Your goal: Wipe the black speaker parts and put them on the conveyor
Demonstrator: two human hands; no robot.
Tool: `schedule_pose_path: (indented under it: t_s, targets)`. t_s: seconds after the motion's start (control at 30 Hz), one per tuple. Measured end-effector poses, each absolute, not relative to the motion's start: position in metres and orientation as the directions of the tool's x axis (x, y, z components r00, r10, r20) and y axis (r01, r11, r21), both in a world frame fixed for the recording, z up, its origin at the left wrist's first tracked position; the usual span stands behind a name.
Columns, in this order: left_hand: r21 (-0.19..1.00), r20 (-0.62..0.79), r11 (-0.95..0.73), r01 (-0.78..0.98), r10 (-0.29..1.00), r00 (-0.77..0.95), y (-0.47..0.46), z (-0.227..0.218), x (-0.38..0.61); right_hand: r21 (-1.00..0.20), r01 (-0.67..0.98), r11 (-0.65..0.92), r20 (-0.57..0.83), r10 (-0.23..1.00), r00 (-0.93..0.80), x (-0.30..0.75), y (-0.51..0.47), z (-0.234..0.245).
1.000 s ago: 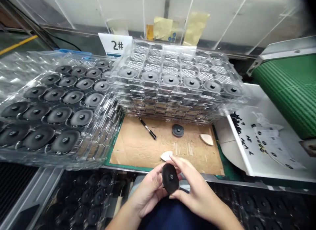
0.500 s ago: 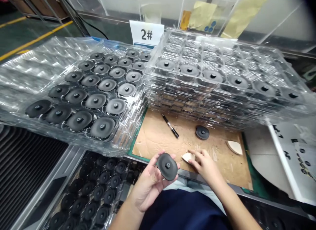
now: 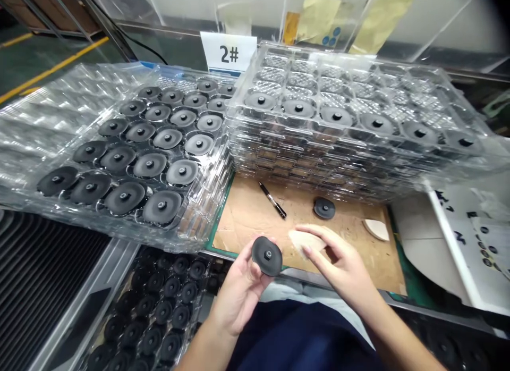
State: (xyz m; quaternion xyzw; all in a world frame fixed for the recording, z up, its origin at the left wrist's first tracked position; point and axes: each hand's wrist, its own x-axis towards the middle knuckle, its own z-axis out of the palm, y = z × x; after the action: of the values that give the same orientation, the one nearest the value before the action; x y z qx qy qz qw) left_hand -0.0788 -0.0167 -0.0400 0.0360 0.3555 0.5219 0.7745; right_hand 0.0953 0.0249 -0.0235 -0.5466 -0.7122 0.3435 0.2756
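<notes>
My left hand [image 3: 243, 286] grips a dark grey rounded plastic disc [image 3: 261, 262] by its edge, its small central stub facing up. Just right of it, my right hand [image 3: 338, 256] pinches a pale, pointed-oval pad [image 3: 306, 241] between thumb and fingers. The pad is apart from the disc, above the brown cardboard [image 3: 235, 217]. A second dark disc [image 3: 324, 208] lies on the cardboard beyond my right hand. Farther right rests another pale pad [image 3: 376, 229], and a black pen [image 3: 273, 200] lies to the left.
A clear tray full of dark discs [image 3: 149, 164] stands at the left. Stacked clear trays [image 3: 319, 148] rise behind the cardboard. Lower left is another tray of discs [image 3: 155, 307]; a white bin [image 3: 458, 254] with small parts stands at the right. A "2#" sign [image 3: 229, 53] is behind.
My right hand has lifted the pale pad off the cardboard, and more of the pad shows. My left hand still holds the disc, slightly higher and further left in view. The whole view has shifted a little.
</notes>
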Motion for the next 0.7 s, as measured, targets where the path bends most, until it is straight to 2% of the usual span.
schedule_pose_path:
  t_s: [0.1,0.13,0.23,0.27,0.4,0.5,0.57,0.63,0.7]
  targets:
    - [0.476,-0.492,0.465,-0.747,0.844,0.212,-0.014,-0.031,-0.07,-0.81,0.441,0.387,0.24,0.905,-0.352,0.077,0.017,0.013]
    - [0.49,-0.496,0.472,-0.733,0.842,0.211,-0.013,-0.028,-0.066,-0.806,0.415,0.422,0.241,0.874,-0.421,0.074,0.015,0.021]
    - [0.527,-0.516,0.473,-0.706,0.838,0.177,-0.01,-0.021,-0.054,-0.804,0.422,0.419,0.104,0.797,-0.595,0.078,0.014,0.03]
    - [0.533,-0.51,0.475,-0.7,0.84,0.183,-0.01,-0.019,-0.049,-0.789,0.437,0.432,0.114,0.801,-0.587,0.081,0.015,0.031]
    - [0.536,-0.453,0.515,-0.669,0.844,0.286,-0.008,-0.013,-0.03,-0.702,0.47,0.535,0.378,0.839,-0.391,0.1,0.011,0.032]
    - [0.544,-0.464,0.521,-0.658,0.84,0.28,-0.007,-0.008,-0.021,-0.751,0.405,0.522,0.318,0.822,-0.472,0.115,0.003,0.032]
    - [0.549,-0.494,0.541,-0.637,0.825,0.275,-0.006,-0.007,-0.013,-0.775,0.427,0.467,0.265,0.852,-0.451,0.122,0.003,0.032]
    - [0.557,-0.503,0.575,-0.6,0.808,0.307,-0.005,-0.007,-0.004,-0.753,0.49,0.44,0.306,0.892,-0.333,0.128,0.005,0.032]
    - [0.552,-0.492,0.603,-0.575,0.793,0.359,-0.003,-0.007,0.004,-0.725,0.504,0.47,0.383,0.882,-0.273,0.135,0.006,0.033]
